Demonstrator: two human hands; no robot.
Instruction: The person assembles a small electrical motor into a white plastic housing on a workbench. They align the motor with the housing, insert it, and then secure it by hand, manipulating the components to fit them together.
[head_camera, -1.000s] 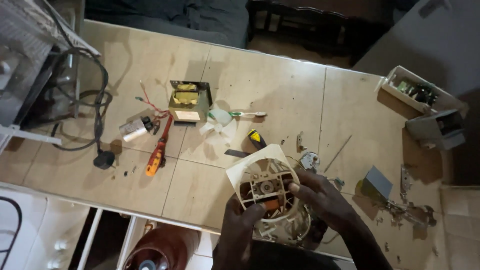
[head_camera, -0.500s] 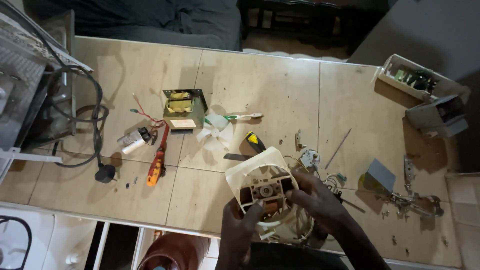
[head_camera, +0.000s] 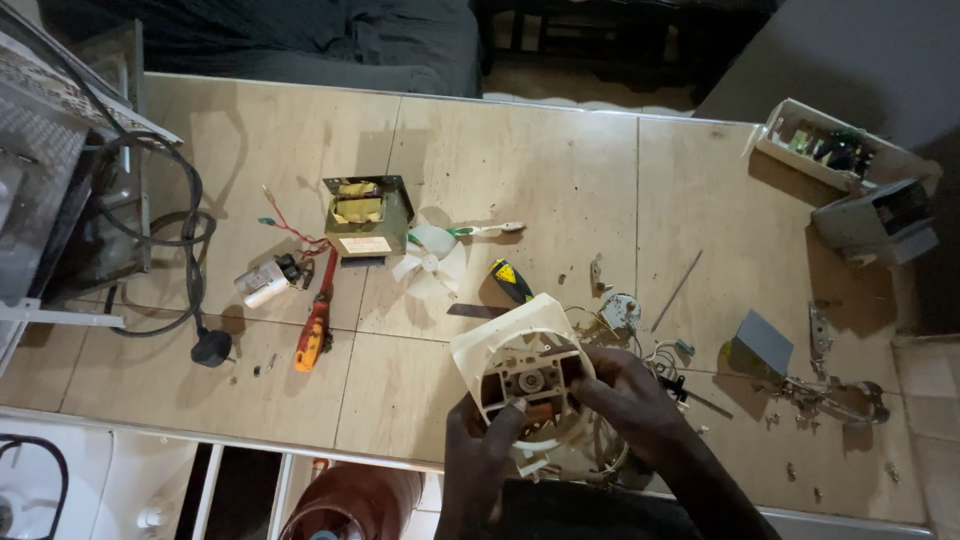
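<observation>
The white fan housing (head_camera: 522, 385) is facing up at the camera, tilting toward eleven o'clock. The left hand (head_camera: 480, 450) is gripping it from seven o'clock, the right hand (head_camera: 625, 395) from three, over the table (head_camera: 520, 150).

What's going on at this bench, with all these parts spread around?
A person is holding a cream plastic fan housing with a small motor in its middle, both hands on it at the near edge of the table. The left hand grips it from below; the right hand holds its side. Spread around are a transformer, a white fan blade, an orange-handled screwdriver, a capacitor and loose screws.
</observation>
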